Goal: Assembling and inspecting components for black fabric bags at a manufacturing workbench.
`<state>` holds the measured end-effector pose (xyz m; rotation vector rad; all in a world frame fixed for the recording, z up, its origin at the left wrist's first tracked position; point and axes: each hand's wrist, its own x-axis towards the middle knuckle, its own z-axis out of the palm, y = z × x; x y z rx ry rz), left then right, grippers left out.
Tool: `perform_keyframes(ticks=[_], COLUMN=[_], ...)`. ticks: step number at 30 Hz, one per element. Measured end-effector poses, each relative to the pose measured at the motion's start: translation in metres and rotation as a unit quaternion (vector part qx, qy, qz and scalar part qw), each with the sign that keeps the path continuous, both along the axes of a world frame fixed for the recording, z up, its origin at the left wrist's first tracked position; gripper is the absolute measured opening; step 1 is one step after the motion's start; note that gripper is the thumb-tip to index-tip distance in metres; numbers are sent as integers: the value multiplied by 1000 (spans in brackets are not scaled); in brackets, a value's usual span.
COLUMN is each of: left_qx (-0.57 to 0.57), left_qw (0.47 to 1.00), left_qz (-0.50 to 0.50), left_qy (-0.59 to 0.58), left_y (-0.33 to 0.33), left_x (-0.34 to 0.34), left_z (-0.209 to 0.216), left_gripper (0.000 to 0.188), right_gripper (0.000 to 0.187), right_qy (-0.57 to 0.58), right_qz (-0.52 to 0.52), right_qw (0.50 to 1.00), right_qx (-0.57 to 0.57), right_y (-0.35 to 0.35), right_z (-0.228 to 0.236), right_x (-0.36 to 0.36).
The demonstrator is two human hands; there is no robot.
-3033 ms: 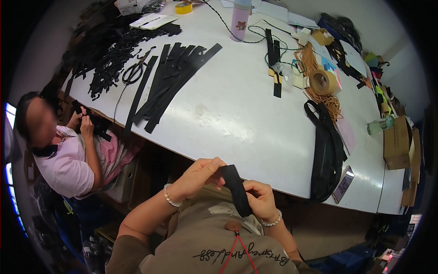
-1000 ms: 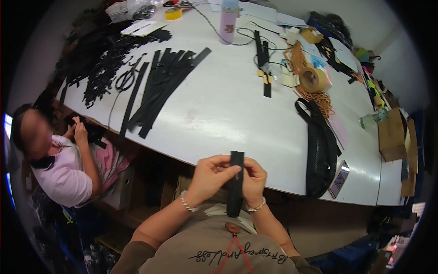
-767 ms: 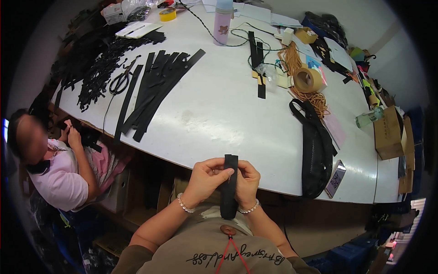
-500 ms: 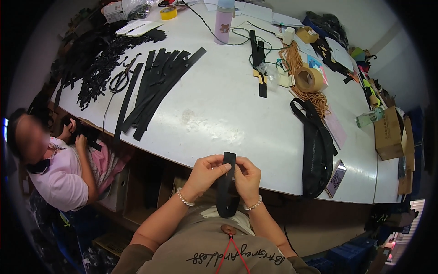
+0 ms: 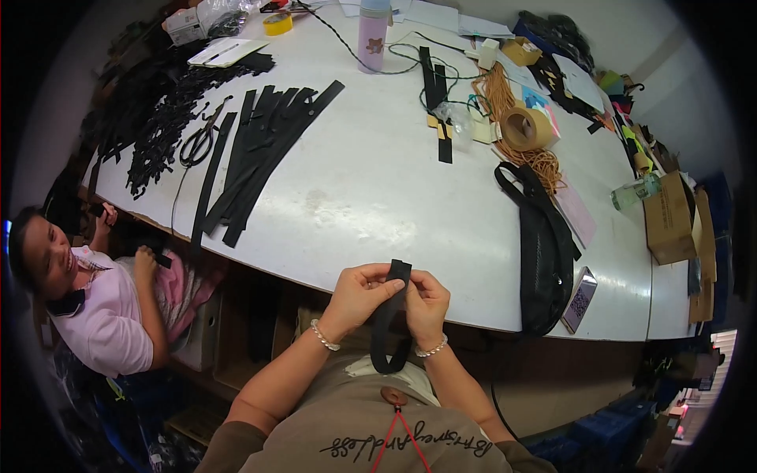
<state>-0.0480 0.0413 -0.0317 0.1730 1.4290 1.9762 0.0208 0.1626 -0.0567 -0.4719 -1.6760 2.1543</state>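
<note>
A wide black webbing strap [image 5: 384,331] hangs in a loop in front of me, just off the table's front edge. My left hand [image 5: 359,298] pinches its upper end, thumb lying across the front. On the other side my right hand [image 5: 426,303] grips the same end, its fingertips partly hidden behind the strap. The two hands are close together at the top of the loop. Beyond them on the table lies a fanned pile of black straps [image 5: 264,158], beside black-handled scissors [image 5: 199,142].
At the left a co-worker [image 5: 102,315] sits holding black pieces. Small black parts [image 5: 154,146] are heaped at the far left. A black bag [image 5: 542,260], a phone [image 5: 579,299], a tape roll [image 5: 527,128], brown cord [image 5: 495,91] and a bottle [image 5: 373,39] rest on the white table [image 5: 347,213].
My hands keep hold of the strap at nearly the same spot. My view has shifted slightly. The co-worker's head has turned, and one of their hands has lifted away from the other.
</note>
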Motion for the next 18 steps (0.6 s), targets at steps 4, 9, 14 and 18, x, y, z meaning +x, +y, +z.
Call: perform_keyframes(ticks=[4, 9, 14, 18], left_qx=[-11, 9, 33, 43], left_qw=[1000, 1000, 999, 999], left_qz=[-11, -7, -13, -14], left_qy=[13, 1, 6, 17], left_y=[1, 4, 8, 11], left_x=[0, 1, 1, 1], left_z=[2, 0, 1, 0], left_gripper=[30, 35, 36, 38], right_gripper=[9, 10, 10, 9], right_qy=[-1, 4, 12, 22], right_qz=[-27, -47, -84, -114], right_qw=[999, 998, 996, 993], right_qx=[-20, -28, -16, -18], right_y=[-6, -7, -10, -13], right_z=[1, 1, -8, -10], right_x=[-1, -4, -5, -8])
